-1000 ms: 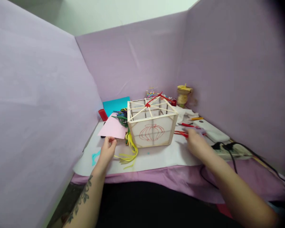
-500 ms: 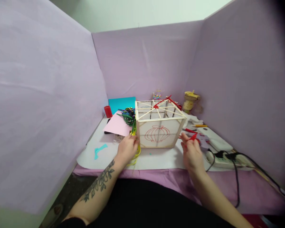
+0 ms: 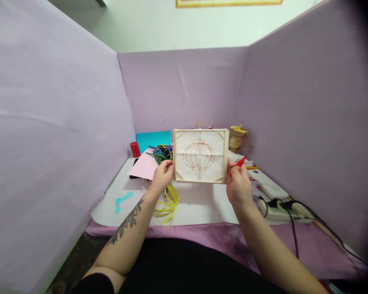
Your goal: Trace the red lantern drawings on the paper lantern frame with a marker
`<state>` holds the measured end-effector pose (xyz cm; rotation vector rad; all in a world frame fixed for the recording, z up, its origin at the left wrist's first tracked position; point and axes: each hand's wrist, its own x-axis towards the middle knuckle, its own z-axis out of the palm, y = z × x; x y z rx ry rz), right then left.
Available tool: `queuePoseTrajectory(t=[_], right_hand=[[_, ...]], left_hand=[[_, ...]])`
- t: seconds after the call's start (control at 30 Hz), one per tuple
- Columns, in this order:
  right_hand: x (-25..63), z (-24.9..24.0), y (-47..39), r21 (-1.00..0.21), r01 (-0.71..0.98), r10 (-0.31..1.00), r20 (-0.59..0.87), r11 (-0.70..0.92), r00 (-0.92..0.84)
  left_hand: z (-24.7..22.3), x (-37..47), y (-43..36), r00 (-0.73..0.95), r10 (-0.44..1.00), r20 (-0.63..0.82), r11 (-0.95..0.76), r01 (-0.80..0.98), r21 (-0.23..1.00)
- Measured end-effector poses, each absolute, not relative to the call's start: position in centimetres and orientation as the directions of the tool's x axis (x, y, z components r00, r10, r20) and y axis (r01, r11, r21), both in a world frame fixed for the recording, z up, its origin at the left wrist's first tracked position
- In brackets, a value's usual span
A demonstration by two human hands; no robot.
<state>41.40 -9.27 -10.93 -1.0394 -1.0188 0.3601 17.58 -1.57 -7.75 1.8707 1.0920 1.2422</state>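
A box-shaped lantern frame (image 3: 199, 155) of thin pale wood strips with white paper panels is lifted off the table and tipped so its front panel faces me. A round ribbed lantern is drawn in red on that panel. My left hand (image 3: 163, 174) grips the frame's left edge. On the right edge, my right hand (image 3: 239, 185) holds the frame while also keeping a red marker (image 3: 240, 161) between thumb and fingers, its tip pointing up and right. Yellow strips (image 3: 168, 204) lie on the white table cover below my left hand.
To the left are a pink sheet (image 3: 142, 165), a cut blue paper piece (image 3: 122, 201), a red candle-like cylinder (image 3: 135, 149) and a turquoise sheet (image 3: 153, 141). A power strip (image 3: 282, 211) with black cables sits right. Lilac partitions (image 3: 184, 90) enclose the table.
The lantern frame has been raised from the table and tilted, so its top strips are now out of sight. Both hands have closed on its sides; the marker stays in my right hand.
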Motion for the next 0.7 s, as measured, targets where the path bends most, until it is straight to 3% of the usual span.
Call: queuePoseTrajectory(t=[0.13,0.3,0.47,0.6,0.7], right_hand=[[41.1,-10.7,-9.5,-0.865,0.027,0.704,0.425,0.501,0.569],[40.7,-10.2,-9.7,-0.875,0.082,0.714,0.44,0.477,0.544],[41.0,-9.5,-9.7,-0.887,0.113,0.728,0.435,0.448,0.53],[42.6,-8.3,-10.7,-0.832,0.072,0.553,0.428,0.551,0.715],[43.5,-7.2,-12.3,-0.774,0.156,0.465,0.513,0.613,0.722]], left_hand=[[-8.8,16.2,-3.0,0.345,0.831,0.437,-0.541,0.319,0.778],[-9.8,15.7,-3.5,0.454,0.747,0.486,-0.663,0.564,0.493],[-10.9,16.4,-3.2,0.417,0.732,0.539,-0.645,0.68,0.35],[-11.3,16.6,-3.2,0.424,0.69,0.587,-0.674,0.672,0.307],[-11.4,16.7,-3.3,0.414,0.678,0.607,-0.685,0.656,0.317]])
